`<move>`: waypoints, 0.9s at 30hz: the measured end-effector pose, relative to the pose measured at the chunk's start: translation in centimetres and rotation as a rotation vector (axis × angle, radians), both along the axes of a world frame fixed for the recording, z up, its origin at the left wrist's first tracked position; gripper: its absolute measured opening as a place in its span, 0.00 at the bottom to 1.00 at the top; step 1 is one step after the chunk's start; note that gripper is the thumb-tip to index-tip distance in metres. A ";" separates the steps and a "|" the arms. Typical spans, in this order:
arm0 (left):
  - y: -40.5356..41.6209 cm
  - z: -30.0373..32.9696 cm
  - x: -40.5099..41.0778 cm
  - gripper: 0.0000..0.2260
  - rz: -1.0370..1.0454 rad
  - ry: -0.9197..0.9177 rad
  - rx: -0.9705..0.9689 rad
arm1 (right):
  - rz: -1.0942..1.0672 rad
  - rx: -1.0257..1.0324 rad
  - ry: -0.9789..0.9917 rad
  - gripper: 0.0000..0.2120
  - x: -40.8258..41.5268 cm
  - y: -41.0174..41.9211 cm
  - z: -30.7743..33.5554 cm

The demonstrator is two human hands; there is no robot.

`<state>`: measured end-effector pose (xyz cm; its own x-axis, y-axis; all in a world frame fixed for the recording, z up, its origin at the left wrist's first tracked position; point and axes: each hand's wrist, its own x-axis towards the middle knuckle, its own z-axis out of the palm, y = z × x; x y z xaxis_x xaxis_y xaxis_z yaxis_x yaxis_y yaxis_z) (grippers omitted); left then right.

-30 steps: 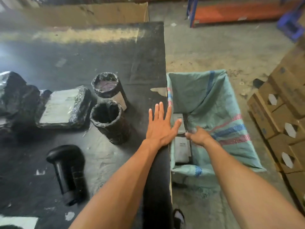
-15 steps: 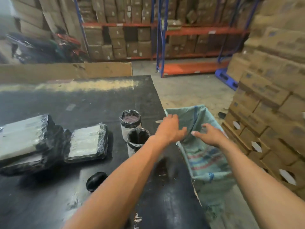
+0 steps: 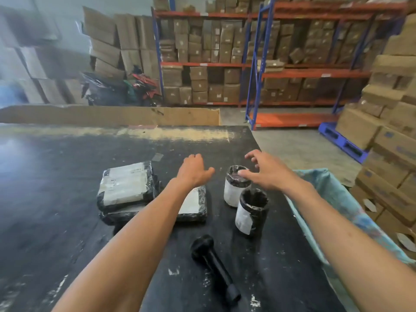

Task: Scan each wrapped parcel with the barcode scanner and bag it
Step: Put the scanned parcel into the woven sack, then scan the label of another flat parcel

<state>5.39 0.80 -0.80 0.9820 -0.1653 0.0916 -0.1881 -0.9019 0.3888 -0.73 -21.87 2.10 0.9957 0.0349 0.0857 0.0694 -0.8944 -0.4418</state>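
Two round parcels wrapped in black film stand on the black table: the far one and the near one, each with a white label. My right hand hovers open just above the far round parcel. My left hand is open over the table, above a flat wrapped parcel that my forearm partly hides. A bigger stack of flat parcels lies to the left. The black barcode scanner lies on the table near me. The green woven bag hangs open at the table's right edge.
A cardboard sheet stands along the table's far edge. Stacked cartons rise on the right beside the bag. Blue and orange racks full of boxes fill the background across a concrete floor.
Both hands have left the bag and moved left over the table. My right hand now hovers above the far round parcel. The view has lifted from the bag toward the table and racks.
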 end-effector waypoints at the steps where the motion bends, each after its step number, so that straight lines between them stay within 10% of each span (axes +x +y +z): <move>1: 1.1 -1.1 -0.1 0.24 0.017 0.029 0.007 | 0.043 -0.023 0.004 0.31 -0.3 1.8 -0.2; 10: 5.0 -12.7 -2.6 0.27 0.046 0.160 0.193 | 0.153 -0.188 0.367 0.38 -6.0 10.7 -9.6; 15: 5.4 -14.6 -3.2 0.23 0.073 0.051 0.128 | 0.003 0.132 0.517 0.48 -8.4 10.8 -13.6; 27: 5.8 -14.1 -7.2 0.09 0.178 -0.096 -0.240 | 0.076 0.851 0.420 0.17 -10.6 8.6 -14.2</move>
<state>-1.77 6.64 -14.87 0.9786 0.0457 0.2008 -0.0817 -0.8088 0.5824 -11.36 -13.23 -12.06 0.9485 0.1917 -0.2521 -0.1986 -0.2603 -0.9449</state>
